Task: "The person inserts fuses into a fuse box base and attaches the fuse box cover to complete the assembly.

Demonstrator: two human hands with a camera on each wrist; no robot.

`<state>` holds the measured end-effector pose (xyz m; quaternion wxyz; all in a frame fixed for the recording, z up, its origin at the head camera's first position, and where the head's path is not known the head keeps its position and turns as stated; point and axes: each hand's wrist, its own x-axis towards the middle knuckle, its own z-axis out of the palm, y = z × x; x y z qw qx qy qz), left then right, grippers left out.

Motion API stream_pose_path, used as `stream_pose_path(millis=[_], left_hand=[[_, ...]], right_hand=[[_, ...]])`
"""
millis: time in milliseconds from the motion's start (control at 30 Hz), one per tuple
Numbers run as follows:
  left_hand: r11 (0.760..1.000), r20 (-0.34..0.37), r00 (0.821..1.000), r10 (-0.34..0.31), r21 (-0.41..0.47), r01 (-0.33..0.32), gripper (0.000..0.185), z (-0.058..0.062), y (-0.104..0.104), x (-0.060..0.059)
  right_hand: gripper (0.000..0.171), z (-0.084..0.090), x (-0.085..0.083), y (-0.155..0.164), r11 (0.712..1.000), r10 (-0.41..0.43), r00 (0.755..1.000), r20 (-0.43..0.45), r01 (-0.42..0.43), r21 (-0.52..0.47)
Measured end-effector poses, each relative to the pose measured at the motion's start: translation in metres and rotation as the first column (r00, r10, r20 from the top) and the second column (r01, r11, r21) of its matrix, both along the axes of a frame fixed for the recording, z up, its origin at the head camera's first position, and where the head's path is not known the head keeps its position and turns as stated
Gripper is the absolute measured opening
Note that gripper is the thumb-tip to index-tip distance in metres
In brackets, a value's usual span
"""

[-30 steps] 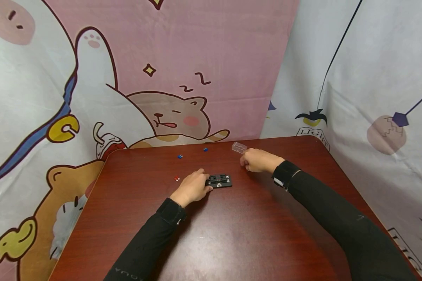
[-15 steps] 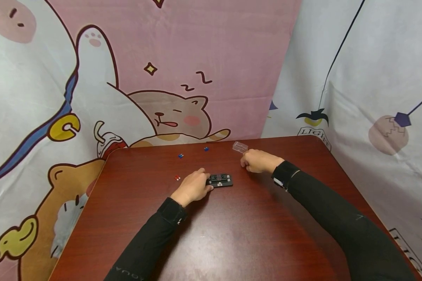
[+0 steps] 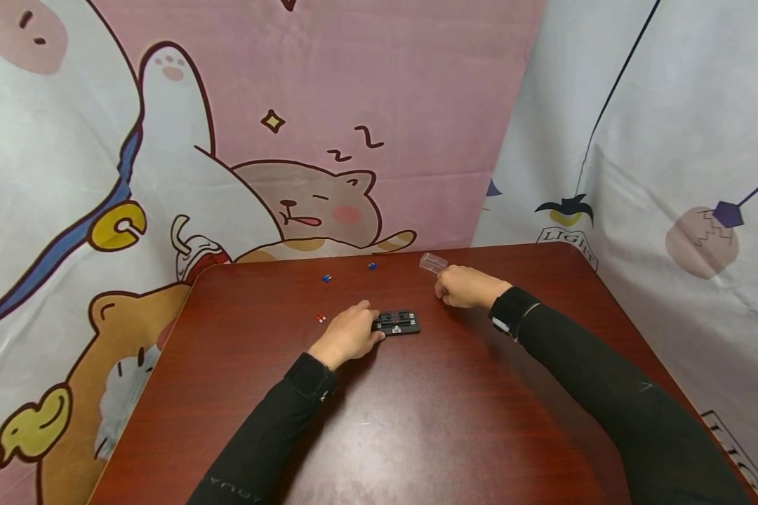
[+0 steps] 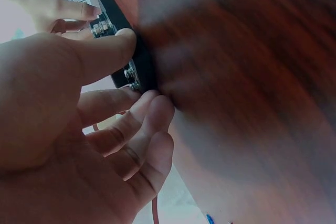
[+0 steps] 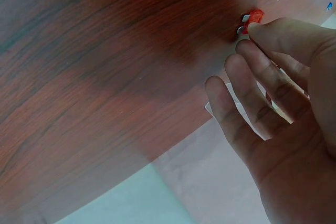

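The left hand holds the black fuse box still on the counter. Farther right, the right hand pinches a small red fuse. I think the fuse must next be lined up over a slot.

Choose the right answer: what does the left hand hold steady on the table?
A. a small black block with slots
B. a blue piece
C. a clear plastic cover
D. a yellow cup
A: in the head view the left hand grips the end of the small black block on the table, and the left wrist view shows its fingers on it.
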<state>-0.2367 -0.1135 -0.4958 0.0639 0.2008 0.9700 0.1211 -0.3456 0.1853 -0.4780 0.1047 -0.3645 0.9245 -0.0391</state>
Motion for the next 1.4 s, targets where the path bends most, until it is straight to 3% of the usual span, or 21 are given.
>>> stream_pose_path(millis=[533,1400], left_hand=[[1.0,-0.002,1.0,0.0,-0.002,0.0,0.053,0.0011,0.0002,0.0005],[1.0,-0.017,1.0,-0.004,-0.003,0.004,0.052,0.0013,0.0005,0.0024]], right_hand=[[0.021,0.0033,0.0011,-0.0011,1.0,0.032,0.999,0.012,-0.032,0.0],[0.007,0.0058,0.0003,0.0017,0.999,0.023,0.999,0.036,-0.024,0.021]])
